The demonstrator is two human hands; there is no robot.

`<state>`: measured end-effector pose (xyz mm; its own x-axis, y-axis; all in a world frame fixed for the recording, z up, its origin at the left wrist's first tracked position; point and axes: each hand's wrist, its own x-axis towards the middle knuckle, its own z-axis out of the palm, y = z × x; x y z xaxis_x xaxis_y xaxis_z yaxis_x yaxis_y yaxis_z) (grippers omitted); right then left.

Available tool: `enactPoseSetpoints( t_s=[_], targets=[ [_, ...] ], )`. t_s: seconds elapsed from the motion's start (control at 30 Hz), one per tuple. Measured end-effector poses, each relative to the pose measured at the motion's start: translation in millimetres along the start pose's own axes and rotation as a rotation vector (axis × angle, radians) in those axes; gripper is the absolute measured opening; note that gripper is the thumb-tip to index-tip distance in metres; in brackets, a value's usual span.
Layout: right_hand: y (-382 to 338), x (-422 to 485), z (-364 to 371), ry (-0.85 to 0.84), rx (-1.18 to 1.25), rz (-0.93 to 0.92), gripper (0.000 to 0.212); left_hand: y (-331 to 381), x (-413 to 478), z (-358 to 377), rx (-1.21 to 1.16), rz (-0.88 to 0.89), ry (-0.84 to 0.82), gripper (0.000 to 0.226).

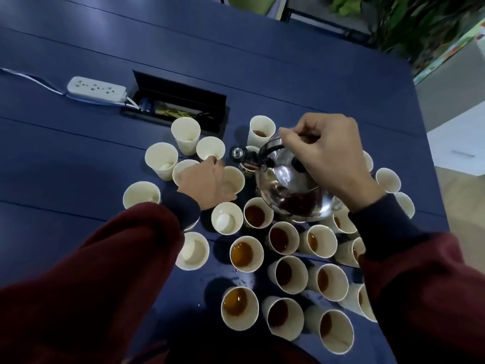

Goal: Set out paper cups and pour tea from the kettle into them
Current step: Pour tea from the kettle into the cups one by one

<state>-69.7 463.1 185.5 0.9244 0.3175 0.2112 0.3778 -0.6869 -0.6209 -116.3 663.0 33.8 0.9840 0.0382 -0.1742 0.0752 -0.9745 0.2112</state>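
Several white paper cups stand on the dark blue table (pixel 262 74). Those at the left, such as one empty cup (pixel 161 160), hold no tea. Those at the front and right, such as one filled cup (pixel 245 253), hold brown tea. My right hand (pixel 325 153) grips the black handle of the steel kettle (pixel 291 190), which is tilted with its spout (pixel 237 153) to the left over a cup (pixel 252 164). My left hand (pixel 207 183) lies among the empty cups, its fingers curled round one cup (pixel 233 179).
A white power strip (pixel 95 89) with its cable lies at the back left beside an open black cable box (pixel 178 101) set in the table. Spilled drops (pixel 231 278) wet the table between the front cups. Plants and floor lie beyond the table's right edge.
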Motion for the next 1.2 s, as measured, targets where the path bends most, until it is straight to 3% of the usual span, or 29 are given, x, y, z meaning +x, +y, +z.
enactPoseSetpoints(
  t_s=[0.37,0.93,1.2],
  targets=[
    [-18,-2,21,0.025,-0.192,-0.008,0.035,-9,-1,3,-0.054,0.073,0.027,0.072],
    [-33,-14,24,0.016,-0.264,0.036,0.04,-13,-3,-2,-0.031,0.092,0.022,0.073],
    [-37,-16,28,0.042,-0.326,0.047,0.031,-13,-3,-4,-0.055,0.11,0.029,0.07]
  ],
)
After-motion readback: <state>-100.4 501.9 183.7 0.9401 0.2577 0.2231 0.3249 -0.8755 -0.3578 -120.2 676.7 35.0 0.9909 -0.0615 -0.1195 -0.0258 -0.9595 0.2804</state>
